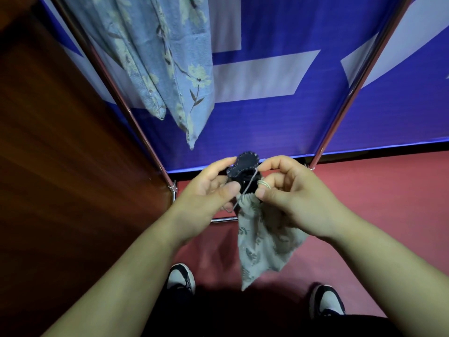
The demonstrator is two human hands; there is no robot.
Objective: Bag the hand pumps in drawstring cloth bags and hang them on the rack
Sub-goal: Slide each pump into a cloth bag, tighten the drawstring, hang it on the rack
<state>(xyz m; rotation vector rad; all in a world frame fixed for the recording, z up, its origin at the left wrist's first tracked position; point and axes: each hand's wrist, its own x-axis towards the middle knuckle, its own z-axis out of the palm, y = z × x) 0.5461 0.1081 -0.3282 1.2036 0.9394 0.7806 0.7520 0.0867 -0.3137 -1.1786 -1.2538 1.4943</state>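
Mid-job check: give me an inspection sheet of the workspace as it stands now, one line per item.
Surface: no table in view; red floor underfoot.
Job's things: grey leaf-print drawstring bag held in the air, hanging down; dark object sticking out of its mouth, too dark to identify; drawstring loose across the opening; chrome rack pole with blue floral cloths hanging beside it, their tops out of view.
Clutter: nothing seen.
Hands: left hand grips the dark object; right hand pinches the bag's gathered mouth.
Cables: nothing seen.
Surroundings: wooden panel on the left, blue banner behind the rack, shoes below.
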